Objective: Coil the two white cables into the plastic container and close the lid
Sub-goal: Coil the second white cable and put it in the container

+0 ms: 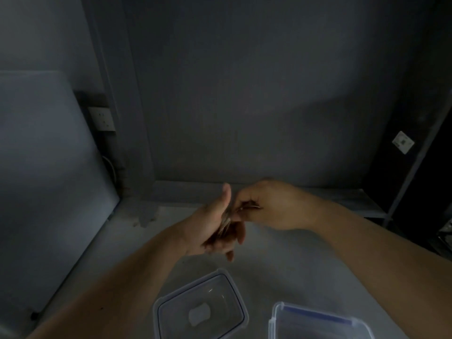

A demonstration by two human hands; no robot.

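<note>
Two clear plastic pieces are seen closest to the camera, at the bottom edge of a dim head view. On the right, a container (318,324) with a blue strip along its rim is cut off by the frame edge. Just to its left, apart from it, a flat lid (199,307) is laid on the pale table (281,260), with a small pale patch showing at its centre.

Above them, two bare forearms are raised over the table and brought together. The left hand (215,228) is turned with its thumb pointing up and its fingers curled toward the palm. The right hand (271,206) is held just beside it, touching it at the fingertips, with its fingers pinched closed.

Between the two hands, a small bundle of thin pale strands (228,222) is gripped; this is taken to be cable (the picture is dark and blurred, so whether one cable or two are held cannot be told). The bundle is held in the air, well above the container and the lid.

Behind the hands, a grey wall is seen, with a wall socket (102,118) at the left and a small white tag (403,142) at the right.
</note>
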